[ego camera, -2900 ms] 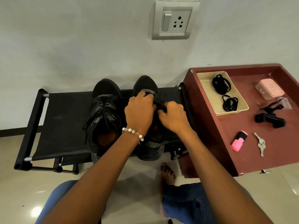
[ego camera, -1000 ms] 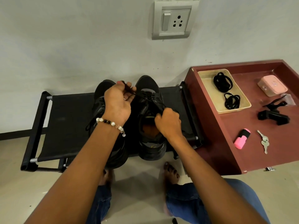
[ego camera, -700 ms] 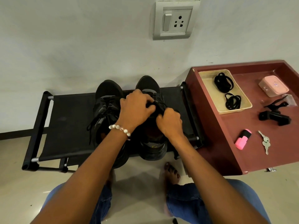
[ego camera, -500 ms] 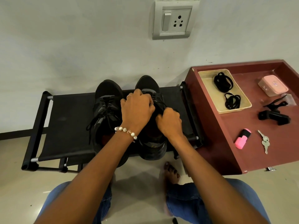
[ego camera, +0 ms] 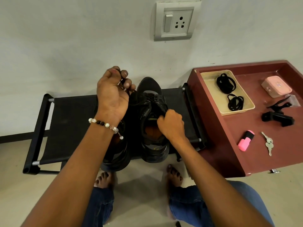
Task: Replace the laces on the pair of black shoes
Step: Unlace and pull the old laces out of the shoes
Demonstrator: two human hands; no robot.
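Two black shoes stand side by side on a black fabric rack [ego camera: 72, 122]. The right shoe [ego camera: 151, 102] shows its laced front; the left shoe [ego camera: 118, 156] is mostly hidden under my left arm. My left hand [ego camera: 113, 94] is raised above the shoes, palm toward me, fingers pinched on a black lace [ego camera: 131, 94] that runs taut down to the right shoe. My right hand [ego camera: 170, 123] grips the right shoe's collar at the tongue. Two bundles of black laces [ego camera: 226, 83] [ego camera: 235, 102] lie in a beige tray [ego camera: 211, 94].
The tray sits on a maroon table [ego camera: 229, 131] to the right, with a pink box [ego camera: 276, 86], black clips [ego camera: 277, 118], a pink highlighter [ego camera: 246, 140] and keys [ego camera: 268, 145]. A wall with a socket plate [ego camera: 176, 22] is behind. My bare feet [ego camera: 173, 176] rest on the floor.
My left hand has lifted up and to the left from the right shoe's eyelets, drawing the lace out with it. My right hand has stayed on the shoe's collar.
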